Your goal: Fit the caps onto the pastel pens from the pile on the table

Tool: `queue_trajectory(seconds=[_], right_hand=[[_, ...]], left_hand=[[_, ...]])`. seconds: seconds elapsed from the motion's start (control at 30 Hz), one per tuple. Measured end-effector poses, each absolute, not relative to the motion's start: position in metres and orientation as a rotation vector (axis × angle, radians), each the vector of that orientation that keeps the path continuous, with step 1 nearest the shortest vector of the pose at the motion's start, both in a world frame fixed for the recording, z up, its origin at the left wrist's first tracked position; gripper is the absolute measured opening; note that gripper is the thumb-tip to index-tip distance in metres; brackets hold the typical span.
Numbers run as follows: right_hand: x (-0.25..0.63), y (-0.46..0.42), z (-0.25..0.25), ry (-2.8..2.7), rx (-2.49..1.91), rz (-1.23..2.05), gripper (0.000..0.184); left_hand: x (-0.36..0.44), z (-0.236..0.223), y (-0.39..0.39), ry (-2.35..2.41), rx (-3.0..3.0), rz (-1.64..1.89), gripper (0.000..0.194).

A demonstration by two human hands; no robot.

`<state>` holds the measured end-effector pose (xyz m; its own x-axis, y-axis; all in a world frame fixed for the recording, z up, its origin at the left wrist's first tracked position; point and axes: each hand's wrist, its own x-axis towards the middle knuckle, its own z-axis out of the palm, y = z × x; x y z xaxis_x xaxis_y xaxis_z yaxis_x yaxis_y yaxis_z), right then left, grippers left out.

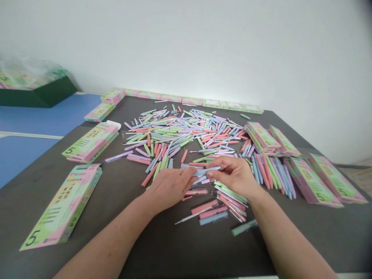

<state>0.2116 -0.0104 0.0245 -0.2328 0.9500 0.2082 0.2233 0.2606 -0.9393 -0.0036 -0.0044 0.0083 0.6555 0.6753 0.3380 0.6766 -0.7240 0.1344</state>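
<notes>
A light blue pen part lies level between my two hands above the table. My left hand pinches its left end, and my right hand grips the right end between thumb and fingers. Just below them are loose pink pen parts, a blue one and a thin white refill. Under my right hand lies a bunch of green and pink pen parts. A grey-green pen part rests by my right wrist. My fingers hide the ends of the held piece.
A wide heap of pastel pen parts covers the middle of the dark table. Printed boxes stand at left, right and along the back. Assembled-looking pens lie in a row at right. A green bin sits far left.
</notes>
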Motion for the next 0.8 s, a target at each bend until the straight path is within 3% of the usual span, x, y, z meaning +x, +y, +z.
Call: queue_trajectory(seconds=[0.3, 0.8], right_hand=[[0.206, -0.010, 0.024, -1.579, -1.135, 1.107, 0.022], [0.214, -0.005, 0.025, -1.355, -1.076, 1.175, 0.020]], left_hand=[[-0.003, 0.007, -0.005, -1.165, -2.828, -0.593, 0.030], [-0.002, 0.020, -0.005, -1.380, -2.936, -0.539, 0.029]])
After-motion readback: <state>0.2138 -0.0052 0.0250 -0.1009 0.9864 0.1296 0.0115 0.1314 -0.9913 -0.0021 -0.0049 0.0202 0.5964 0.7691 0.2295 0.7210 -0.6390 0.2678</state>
